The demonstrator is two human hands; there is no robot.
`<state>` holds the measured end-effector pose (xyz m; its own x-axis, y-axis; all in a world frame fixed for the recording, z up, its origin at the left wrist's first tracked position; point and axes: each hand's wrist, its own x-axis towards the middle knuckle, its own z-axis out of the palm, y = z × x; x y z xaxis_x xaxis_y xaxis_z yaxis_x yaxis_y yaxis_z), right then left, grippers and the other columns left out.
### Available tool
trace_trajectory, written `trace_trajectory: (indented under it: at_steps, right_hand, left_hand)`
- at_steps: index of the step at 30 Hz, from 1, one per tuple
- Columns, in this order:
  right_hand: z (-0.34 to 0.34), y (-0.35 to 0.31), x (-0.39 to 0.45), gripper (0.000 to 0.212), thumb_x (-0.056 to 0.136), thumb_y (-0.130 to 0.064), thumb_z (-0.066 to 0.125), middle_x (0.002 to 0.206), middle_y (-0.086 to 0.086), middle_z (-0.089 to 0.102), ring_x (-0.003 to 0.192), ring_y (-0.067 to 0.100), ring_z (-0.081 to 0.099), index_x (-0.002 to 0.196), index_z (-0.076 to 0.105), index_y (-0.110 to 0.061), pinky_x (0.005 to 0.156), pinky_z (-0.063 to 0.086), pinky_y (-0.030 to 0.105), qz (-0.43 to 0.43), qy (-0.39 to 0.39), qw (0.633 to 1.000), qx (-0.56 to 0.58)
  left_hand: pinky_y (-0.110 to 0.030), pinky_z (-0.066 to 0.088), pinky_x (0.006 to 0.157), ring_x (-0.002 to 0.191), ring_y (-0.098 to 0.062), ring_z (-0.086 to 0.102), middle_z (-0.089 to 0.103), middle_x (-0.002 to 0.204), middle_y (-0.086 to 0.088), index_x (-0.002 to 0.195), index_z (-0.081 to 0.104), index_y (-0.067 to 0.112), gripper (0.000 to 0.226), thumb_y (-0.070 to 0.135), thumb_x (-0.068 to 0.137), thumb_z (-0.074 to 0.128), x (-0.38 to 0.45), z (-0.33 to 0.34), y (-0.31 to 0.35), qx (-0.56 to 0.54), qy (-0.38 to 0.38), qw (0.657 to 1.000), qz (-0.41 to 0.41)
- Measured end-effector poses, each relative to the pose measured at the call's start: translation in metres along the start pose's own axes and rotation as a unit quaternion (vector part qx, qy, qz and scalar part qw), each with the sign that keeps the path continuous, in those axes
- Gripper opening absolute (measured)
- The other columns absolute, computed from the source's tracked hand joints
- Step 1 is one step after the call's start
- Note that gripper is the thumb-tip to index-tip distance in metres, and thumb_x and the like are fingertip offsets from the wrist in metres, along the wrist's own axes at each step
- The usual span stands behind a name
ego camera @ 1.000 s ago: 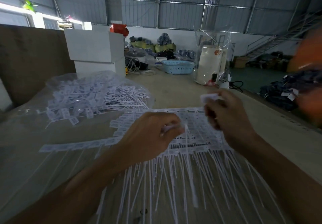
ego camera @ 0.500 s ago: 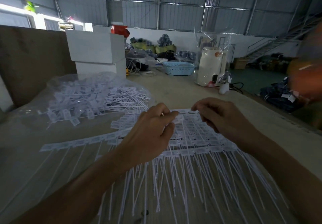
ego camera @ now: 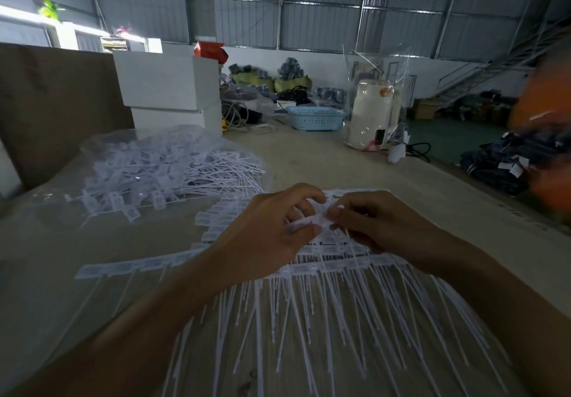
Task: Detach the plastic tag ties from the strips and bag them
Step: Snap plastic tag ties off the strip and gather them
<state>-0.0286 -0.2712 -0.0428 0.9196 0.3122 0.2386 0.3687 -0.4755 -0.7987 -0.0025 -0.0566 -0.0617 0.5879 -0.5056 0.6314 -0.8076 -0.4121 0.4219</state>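
hands: both are raised together over the middle of the table, fingertips almost meeting; the left hand (ego camera: 272, 230) is curled with thumb and fingers pinched on the white tag tie (ego camera: 312, 220); the right hand (ego camera: 370, 223) is curled too, its fingertips pinched on the same tag tie from the other side.
table: a pale wooden table (ego camera: 324, 162) is seen running away from the camera, with everything below laid on it.
bag: a clear plastic bag (ego camera: 148, 162) is spread at the left, well apart from the hands, with a heap of loose ties (ego camera: 173, 174) lying in it.
strips: the strips (ego camera: 324, 268) are stacked flat beneath both hands, heads in rows, thin tails fanned toward the near edge; one strip (ego camera: 133, 267) is stretched out to the left.
boxes: white boxes (ego camera: 170, 81) are stacked behind the bag.
far end: a white appliance in clear wrap (ego camera: 370, 115) and a light blue basket (ego camera: 315, 118) are set near each other.
tag tie: it is held just above the strips, between the two hands; whether it is fully off the strip cannot be told.
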Motion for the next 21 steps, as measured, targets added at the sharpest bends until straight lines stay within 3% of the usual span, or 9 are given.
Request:
trace_trajectory:
  at_steps: [2,5,7,10,14,18,21]
  right_hand:
    - [-0.001,0.0,-0.002,0.049,0.088,-0.056,0.053,0.059,0.0,0.061,0.046,0.012,0.049,0.075,0.068,-0.011,0.045,0.039,0.023,0.05,-0.045,0.998,-0.008]
    - [0.007,0.004,-0.003,0.052,0.091,-0.052,0.054,0.077,0.01,0.072,0.066,0.024,0.069,0.091,0.07,-0.003,0.057,0.056,0.031,0.098,-0.106,0.99,0.011]
    - [0.013,0.008,-0.002,0.051,0.09,-0.046,0.058,0.09,0.02,0.073,0.081,0.032,0.072,0.099,0.069,0.003,0.07,0.06,0.035,0.107,-0.098,0.988,0.052]
    - [0.015,0.01,0.002,0.051,0.085,-0.045,0.059,0.102,0.018,0.073,0.094,0.03,0.072,0.107,0.071,-0.001,0.083,0.06,0.039,0.1,-0.066,0.99,0.07]
    - [0.016,0.013,0.004,0.044,0.094,-0.041,0.055,0.1,0.014,0.074,0.092,0.027,0.072,0.106,0.072,-0.002,0.086,0.058,0.044,0.064,-0.047,0.997,0.009]
    - [0.015,0.016,0.008,0.044,0.092,-0.045,0.054,0.094,0.004,0.076,0.085,0.018,0.073,0.104,0.074,-0.008,0.085,0.058,0.04,0.053,-0.014,0.998,-0.043]
    - [0.015,0.014,0.009,0.061,0.081,-0.063,0.048,0.084,0.003,0.075,0.072,0.015,0.07,0.095,0.076,-0.01,0.071,0.055,0.031,0.008,0.018,0.997,-0.073]
  left_hand:
    - [-0.013,0.048,0.061,0.072,-0.004,0.065,0.069,0.081,0.012,0.109,0.068,0.032,0.024,0.027,0.086,0.075,0.001,-0.001,-0.002,0.019,-0.038,0.999,-0.021]
    - [-0.016,0.047,0.064,0.077,-0.001,0.062,0.068,0.085,0.015,0.102,0.073,0.032,0.016,0.029,0.086,0.074,0.0,0.0,-0.007,0.052,-0.079,0.995,-0.014]
    - [-0.019,0.048,0.069,0.079,0.0,0.058,0.065,0.09,0.02,0.105,0.074,0.029,0.017,0.026,0.088,0.071,0.0,-0.001,-0.01,0.075,-0.082,0.994,-0.015]
    - [-0.021,0.049,0.073,0.082,0.0,0.056,0.063,0.096,0.019,0.111,0.072,0.027,0.02,0.025,0.092,0.067,0.0,-0.004,-0.015,0.093,-0.069,0.993,-0.03]
    - [-0.011,0.042,0.073,0.085,-0.001,0.055,0.064,0.097,0.014,0.115,0.071,0.025,0.021,0.023,0.095,0.063,0.0,-0.002,-0.016,0.091,-0.065,0.993,-0.023]
    - [-0.033,0.047,0.082,0.092,-0.011,0.059,0.066,0.099,0.001,0.113,0.071,0.018,0.02,0.019,0.097,0.058,-0.001,0.001,-0.013,0.089,-0.082,0.993,-0.011]
    - [-0.029,0.044,0.079,0.09,-0.013,0.058,0.065,0.096,0.001,0.112,0.071,0.017,0.018,0.015,0.097,0.06,0.0,0.002,-0.008,0.074,-0.077,0.994,0.021]
